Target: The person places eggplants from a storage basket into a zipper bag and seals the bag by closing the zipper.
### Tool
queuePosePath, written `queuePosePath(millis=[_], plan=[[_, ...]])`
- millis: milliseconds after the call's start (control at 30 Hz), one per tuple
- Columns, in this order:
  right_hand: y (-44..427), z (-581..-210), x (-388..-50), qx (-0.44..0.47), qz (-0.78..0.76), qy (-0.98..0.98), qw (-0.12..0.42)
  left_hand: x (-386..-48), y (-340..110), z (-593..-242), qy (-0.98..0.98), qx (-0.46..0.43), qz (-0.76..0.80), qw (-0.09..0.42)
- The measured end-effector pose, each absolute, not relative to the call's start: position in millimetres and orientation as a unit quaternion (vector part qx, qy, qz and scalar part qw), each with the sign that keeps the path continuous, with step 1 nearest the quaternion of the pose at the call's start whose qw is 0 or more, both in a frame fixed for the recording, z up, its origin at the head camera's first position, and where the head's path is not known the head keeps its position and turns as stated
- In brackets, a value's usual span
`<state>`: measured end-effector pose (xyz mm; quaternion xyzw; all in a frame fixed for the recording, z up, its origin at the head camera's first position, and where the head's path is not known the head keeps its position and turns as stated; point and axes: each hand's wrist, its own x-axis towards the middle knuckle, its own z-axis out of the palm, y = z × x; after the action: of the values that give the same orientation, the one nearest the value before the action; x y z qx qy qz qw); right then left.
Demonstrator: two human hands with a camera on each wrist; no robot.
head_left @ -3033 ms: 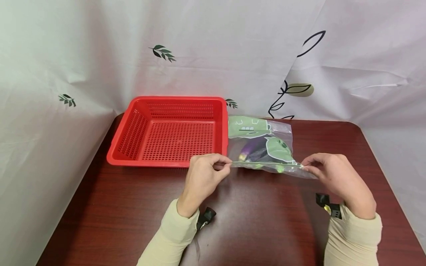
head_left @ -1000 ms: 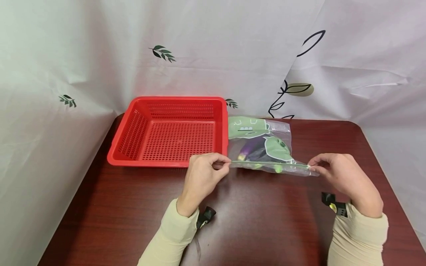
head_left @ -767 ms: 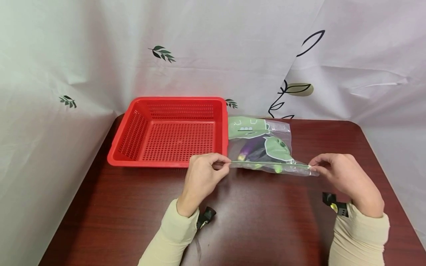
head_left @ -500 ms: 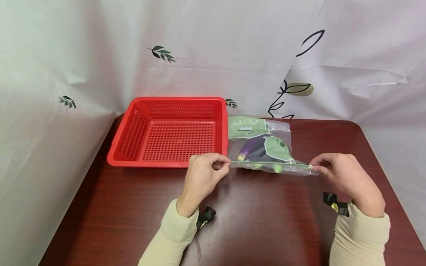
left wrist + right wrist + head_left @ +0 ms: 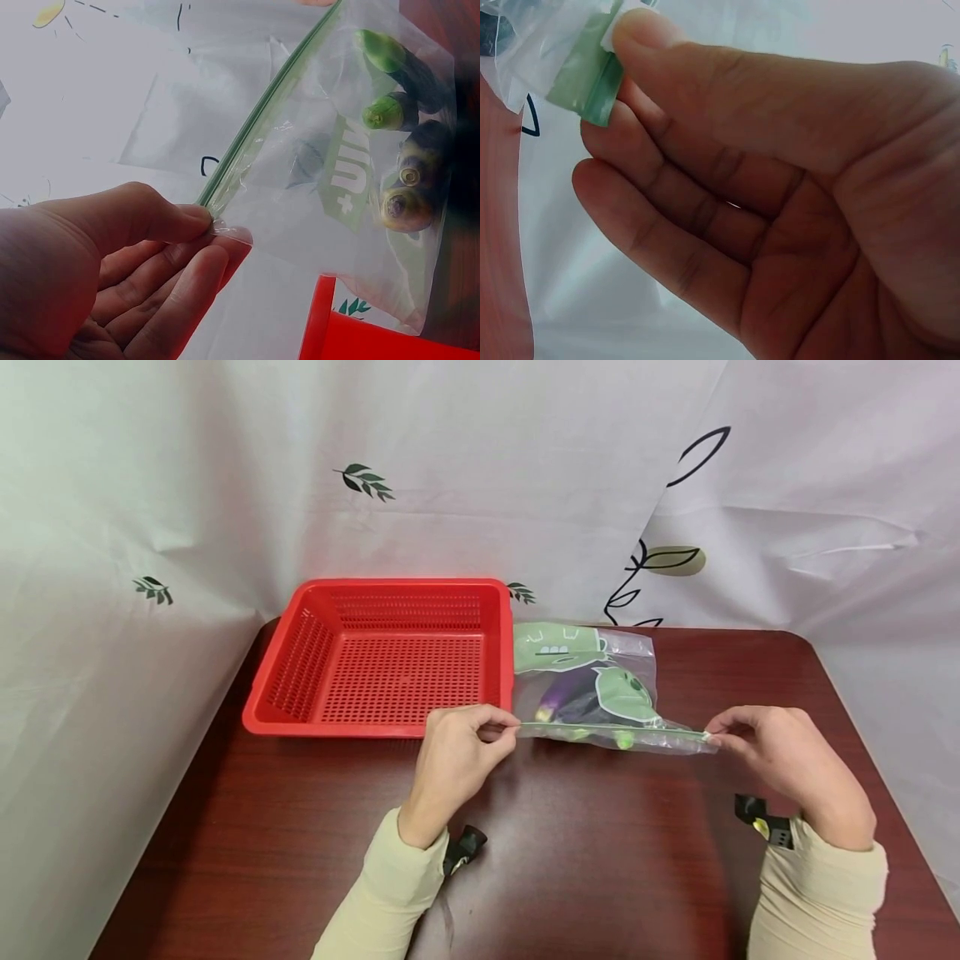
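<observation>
A clear zip bag (image 5: pixel 637 646) with a green print lies on the table, its zip edge stretched towards me. Inside are several dark vegetables; a purple eggplant (image 5: pixel 564 689) shows in the head view. Green-tipped ones (image 5: pixel 382 51) show in the left wrist view. My left hand (image 5: pixel 457 760) pinches the zip edge's left end between thumb and fingers. At the other end, my right hand (image 5: pixel 783 760) pinches a small white slider (image 5: pixel 616 30), partly hidden by the thumb in the right wrist view. A green zip strip (image 5: pixel 600 94) extends past it.
A red perforated plastic basket (image 5: pixel 405 677) with nothing in it stands left of the bag, its right rim next to the bag. Both rest on a dark reddish wooden table (image 5: pixel 585 852). White patterned cloth (image 5: pixel 465 485) hangs behind and at the sides.
My right hand has moved rightward along the zip edge with the white slider, reaching the bag's right end. My left hand, the bag's body and the basket have stayed nearly still.
</observation>
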<state>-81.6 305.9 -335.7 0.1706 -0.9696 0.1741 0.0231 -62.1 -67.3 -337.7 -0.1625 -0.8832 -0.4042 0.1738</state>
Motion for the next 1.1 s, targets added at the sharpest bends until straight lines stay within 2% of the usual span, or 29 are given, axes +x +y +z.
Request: queuePosePath(millis=[567, 867, 1000, 1100], plan=[[310.1, -336.1, -82.7, 0.169, 0.169, -0.971, 0.021, -62.0, -67.5, -338.5, -0.886, -0.163, -0.402, 0.163], [310.4, -336.3, -77.3, 0.175, 0.159, -0.972, -0.001, -62.6, -69.1, -337.6, -0.926, -0.173, -0.322, 0.098], [312.5, -340.1, -70.3, 0.186, 0.160, -0.969, 0.016, -61.8, -69.4, -338.3, -0.934, -0.187, -0.293, 0.088], [312.5, -343.5, -66.5, 0.189, 0.169, -0.967, 0.008, -61.3, -69.8, -339.3, -0.938, -0.195, -0.275, 0.081]])
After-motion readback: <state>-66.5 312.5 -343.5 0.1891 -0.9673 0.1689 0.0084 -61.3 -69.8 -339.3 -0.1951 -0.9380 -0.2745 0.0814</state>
